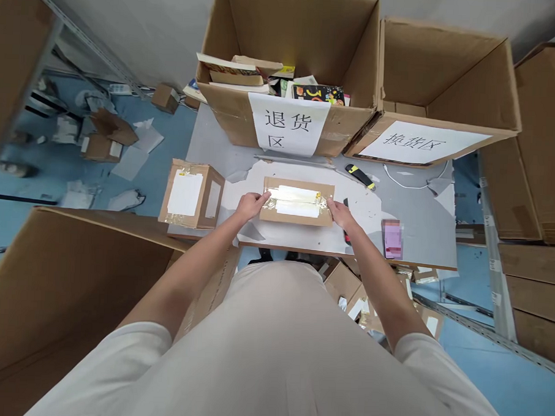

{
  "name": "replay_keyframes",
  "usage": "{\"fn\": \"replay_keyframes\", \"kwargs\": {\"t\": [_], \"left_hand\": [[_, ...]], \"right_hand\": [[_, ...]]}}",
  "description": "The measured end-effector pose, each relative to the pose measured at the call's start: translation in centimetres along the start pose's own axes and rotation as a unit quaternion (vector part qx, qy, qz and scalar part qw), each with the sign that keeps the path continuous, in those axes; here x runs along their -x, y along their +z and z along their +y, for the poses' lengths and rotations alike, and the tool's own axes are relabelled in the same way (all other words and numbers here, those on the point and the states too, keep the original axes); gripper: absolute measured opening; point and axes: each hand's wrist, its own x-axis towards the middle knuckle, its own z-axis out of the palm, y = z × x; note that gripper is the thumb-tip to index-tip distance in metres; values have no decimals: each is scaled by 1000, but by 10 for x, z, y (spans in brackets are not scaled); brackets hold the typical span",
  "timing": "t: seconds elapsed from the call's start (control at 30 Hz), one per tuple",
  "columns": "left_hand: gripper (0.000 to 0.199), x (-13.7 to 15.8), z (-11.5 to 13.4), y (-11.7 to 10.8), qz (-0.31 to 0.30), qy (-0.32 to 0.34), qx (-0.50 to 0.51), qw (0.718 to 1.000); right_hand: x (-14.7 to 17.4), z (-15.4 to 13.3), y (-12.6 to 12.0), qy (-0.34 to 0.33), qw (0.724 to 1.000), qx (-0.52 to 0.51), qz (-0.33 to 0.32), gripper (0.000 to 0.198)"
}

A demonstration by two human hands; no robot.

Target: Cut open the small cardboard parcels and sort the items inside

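View from the head over a bench [428,224], with clock directions taken from the parcel and 12 o'clock pointing away from the person. A flat cardboard parcel [297,201] lies crosswise at the centre, close to the near edge of the bench; whether it rests fully on the surface or is slightly raised cannot be told. Its upper face bears a white label [300,208] beneath shiny clear tape. The left hand [251,205] holds the parcel's 9 o'clock end, its grip closed on the cardboard with the thumb on top; the right hand [341,214] holds the 3 o'clock end in a similar closed grip. At 9 o'clock, beyond the left hand, stands a taller taped box [190,195] with a white label of its own. At 12 o'clock is a large open carton [348,125] containing books [317,93], a handwritten sheet [288,125] fixed to its front. Just beside it, between 1 and 2 o'clock, stands a second open carton [465,121], also with a lettered sheet. A black-and-yellow cutter [360,176] lies at 2 o'clock, and a thin white cable [416,187] farther out in nearly the same direction. At 4 o'clock a black-and-red object [347,237] is partly hidden by the right hand and forearm. A phone [392,239] with a pink screen lies between 3 and 4 o'clock, near the bench edge.
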Motion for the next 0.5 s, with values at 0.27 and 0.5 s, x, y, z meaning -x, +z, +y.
{"fn": "replay_keyframes", "kwargs": {"t": [0.27,0.5], "left_hand": [[63,38,2,-3,-2,17,11,1000],[55,81,5,25,115,263,-95,953]], "right_hand": [[21,66,3,54,986,42,155,48],[16,100,21,118,975,129,135,63]]}}
